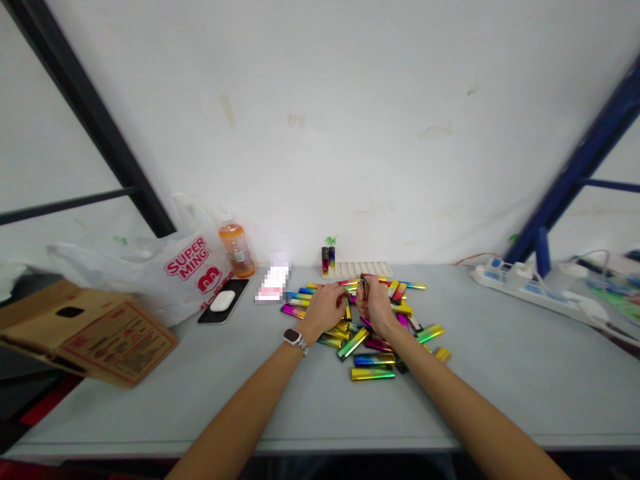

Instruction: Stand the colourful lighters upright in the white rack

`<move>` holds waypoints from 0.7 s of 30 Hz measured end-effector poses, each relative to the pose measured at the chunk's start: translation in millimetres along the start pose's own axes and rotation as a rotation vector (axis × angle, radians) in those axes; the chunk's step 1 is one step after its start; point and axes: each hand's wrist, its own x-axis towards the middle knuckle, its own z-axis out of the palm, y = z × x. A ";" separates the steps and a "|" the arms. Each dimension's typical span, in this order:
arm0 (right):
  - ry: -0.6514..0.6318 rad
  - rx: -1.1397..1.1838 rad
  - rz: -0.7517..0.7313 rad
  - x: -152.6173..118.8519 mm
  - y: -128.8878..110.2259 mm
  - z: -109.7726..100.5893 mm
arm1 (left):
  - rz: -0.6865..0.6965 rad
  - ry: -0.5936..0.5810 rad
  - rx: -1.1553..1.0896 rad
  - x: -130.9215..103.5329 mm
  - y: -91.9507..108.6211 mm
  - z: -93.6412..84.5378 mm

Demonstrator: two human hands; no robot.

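Two bare forearms point(250, 407) point(460, 400) converge from either side.
The left grip point(327, 305) has its fingers curled downward; the right grip point(375, 305), just beside it but apart, is folded into a loose fist.

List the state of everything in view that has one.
Left hand: curled, hold unclear
Right hand: closed around a small object, mostly hidden
Loose lighters: scattered, lying down
Two lighters at back: upright
Bottle: upright
Plastic bag: crumpled
Power strip: plugs inserted
Watch: worn
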 end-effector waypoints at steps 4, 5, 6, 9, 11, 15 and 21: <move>0.050 0.030 0.002 -0.4 3.2 1.9 | 0.006 0.009 0.007 -0.1 -0.4 2.2; 0.043 0.026 0.000 -0.4 4.2 2.3 | 0.006 0.010 0.010 -0.1 -0.5 2.7; 0.038 0.021 -0.001 -0.4 5.0 2.6 | 0.004 0.011 0.013 -0.1 -0.6 3.0; 0.030 0.011 0.005 0.0 6.3 2.9 | 0.001 0.013 0.017 0.0 -1.0 3.7; 0.028 0.011 0.015 -0.2 5.8 2.8 | 0.003 0.013 0.012 0.2 -1.3 4.0; -0.008 0.064 0.084 -2.9 3.1 2.2 | 0.005 0.009 -0.003 0.5 -1.2 4.5; -0.084 0.197 0.117 -5.4 4.3 0.2 | -0.007 0.009 -0.007 0.4 -0.4 4.1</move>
